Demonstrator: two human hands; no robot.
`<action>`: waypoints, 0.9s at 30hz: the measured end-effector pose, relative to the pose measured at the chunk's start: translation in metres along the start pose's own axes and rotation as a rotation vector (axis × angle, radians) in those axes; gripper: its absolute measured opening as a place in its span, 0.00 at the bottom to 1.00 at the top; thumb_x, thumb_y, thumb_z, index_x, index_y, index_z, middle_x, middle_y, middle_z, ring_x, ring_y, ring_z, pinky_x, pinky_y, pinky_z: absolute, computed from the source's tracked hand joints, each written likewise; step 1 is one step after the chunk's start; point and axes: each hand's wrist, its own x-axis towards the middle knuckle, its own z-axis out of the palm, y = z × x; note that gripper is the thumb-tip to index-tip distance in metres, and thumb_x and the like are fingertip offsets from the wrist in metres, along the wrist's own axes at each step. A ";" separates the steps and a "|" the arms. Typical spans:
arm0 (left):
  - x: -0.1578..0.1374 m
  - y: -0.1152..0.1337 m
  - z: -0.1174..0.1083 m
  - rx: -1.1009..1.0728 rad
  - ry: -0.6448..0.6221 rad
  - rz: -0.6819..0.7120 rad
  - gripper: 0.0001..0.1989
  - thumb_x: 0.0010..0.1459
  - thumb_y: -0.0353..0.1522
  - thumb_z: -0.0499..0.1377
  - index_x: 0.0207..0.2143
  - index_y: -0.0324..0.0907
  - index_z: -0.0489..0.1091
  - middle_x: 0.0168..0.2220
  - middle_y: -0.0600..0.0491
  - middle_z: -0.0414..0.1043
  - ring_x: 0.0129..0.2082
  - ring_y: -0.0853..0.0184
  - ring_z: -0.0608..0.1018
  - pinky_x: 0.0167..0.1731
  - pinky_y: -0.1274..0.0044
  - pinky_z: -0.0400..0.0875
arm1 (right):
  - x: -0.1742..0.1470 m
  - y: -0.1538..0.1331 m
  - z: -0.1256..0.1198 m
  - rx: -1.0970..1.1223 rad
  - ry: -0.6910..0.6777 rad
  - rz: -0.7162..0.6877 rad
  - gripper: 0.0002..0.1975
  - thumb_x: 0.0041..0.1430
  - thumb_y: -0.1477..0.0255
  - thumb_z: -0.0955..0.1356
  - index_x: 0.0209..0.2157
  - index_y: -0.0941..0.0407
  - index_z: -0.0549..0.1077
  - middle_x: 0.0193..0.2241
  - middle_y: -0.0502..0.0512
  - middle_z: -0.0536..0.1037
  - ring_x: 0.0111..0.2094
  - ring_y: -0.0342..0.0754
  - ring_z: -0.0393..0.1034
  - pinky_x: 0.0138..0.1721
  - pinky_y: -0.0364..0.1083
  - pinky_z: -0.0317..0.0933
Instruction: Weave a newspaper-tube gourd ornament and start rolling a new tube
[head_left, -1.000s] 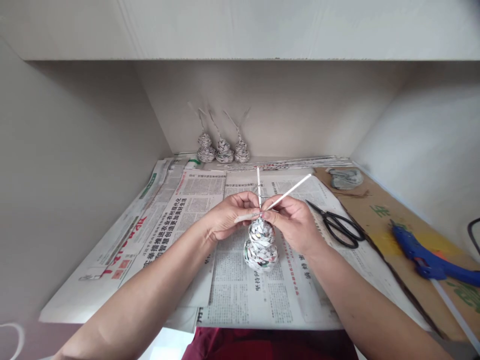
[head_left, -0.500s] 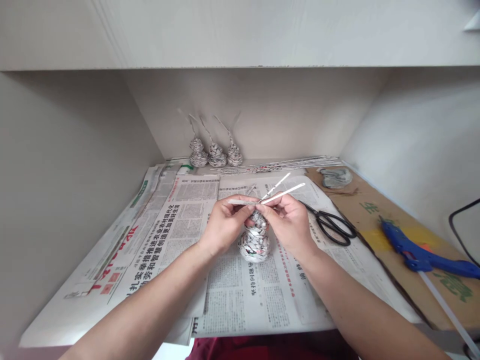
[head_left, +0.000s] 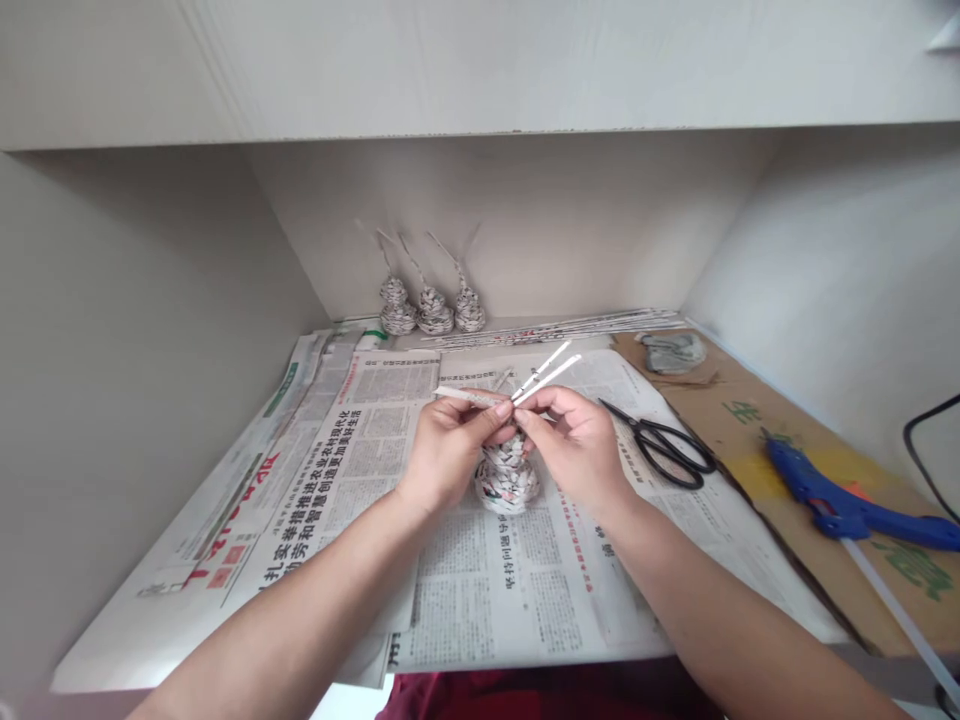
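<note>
Inside a pale-walled recess [head_left: 525, 220], a newspaper-covered worktop [head_left: 457, 610] holds everything in view. Near its middle, below the two hands, is a woven paper gourd [head_left: 508, 485], upright, its rounded lower part showing and its top largely hidden by fingers; whether its base touches the newsprint, I cannot tell.

The left hand [head_left: 450, 445] pinches thumb against forefinger at the gourd's neck, closing on a flat paper strip [head_left: 465, 396] that sticks out leftward above the forefinger. The right hand [head_left: 576, 445] sits just beside it, thumb and forefinger pressed together at the foot of two paper strips [head_left: 551, 372], which slant up to the right, close together. The fingertips of both hands nearly meet; the other fingers are curled, and what they touch cannot be seen.

Against the back wall stand three smaller-looking woven gourds [head_left: 435, 312] with thin twisted stems, and to their right lies a bundle of thin paper rods [head_left: 555, 330]. Black-handled scissors [head_left: 667, 450] lie near the right hand. Along the right side, a cardboard sheet [head_left: 712, 400] bears a crumpled grey wad [head_left: 675, 353] and a blue glue gun [head_left: 832, 505], with a whitish stick [head_left: 892, 600] extending from it toward the near edge.
</note>
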 end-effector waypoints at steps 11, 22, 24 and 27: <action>0.000 0.003 -0.005 0.125 -0.045 0.100 0.12 0.48 0.37 0.69 0.34 0.38 0.80 0.32 0.49 0.80 0.29 0.71 0.79 0.30 0.81 0.77 | 0.002 -0.005 -0.007 0.123 -0.050 -0.051 0.06 0.55 0.68 0.72 0.33 0.56 0.75 0.31 0.52 0.78 0.29 0.44 0.73 0.23 0.42 0.72; -0.002 0.007 0.001 0.160 -0.070 0.098 0.09 0.46 0.33 0.70 0.29 0.38 0.78 0.29 0.51 0.79 0.26 0.71 0.79 0.27 0.80 0.78 | -0.002 -0.009 -0.010 0.003 -0.016 -0.146 0.03 0.57 0.71 0.71 0.31 0.56 0.75 0.31 0.50 0.76 0.28 0.41 0.71 0.28 0.41 0.69; -0.002 0.007 0.000 0.136 -0.050 0.093 0.10 0.45 0.33 0.71 0.29 0.37 0.77 0.28 0.51 0.78 0.26 0.70 0.79 0.27 0.80 0.78 | -0.002 -0.011 -0.008 -0.006 -0.011 -0.159 0.03 0.57 0.72 0.71 0.31 0.56 0.75 0.31 0.51 0.77 0.27 0.41 0.71 0.28 0.41 0.69; -0.001 0.007 0.000 0.094 -0.012 0.075 0.11 0.44 0.33 0.71 0.29 0.37 0.76 0.27 0.52 0.77 0.26 0.71 0.79 0.27 0.81 0.78 | -0.003 -0.013 -0.005 0.015 -0.009 -0.153 0.03 0.59 0.71 0.70 0.34 0.56 0.76 0.31 0.52 0.78 0.28 0.42 0.72 0.30 0.42 0.69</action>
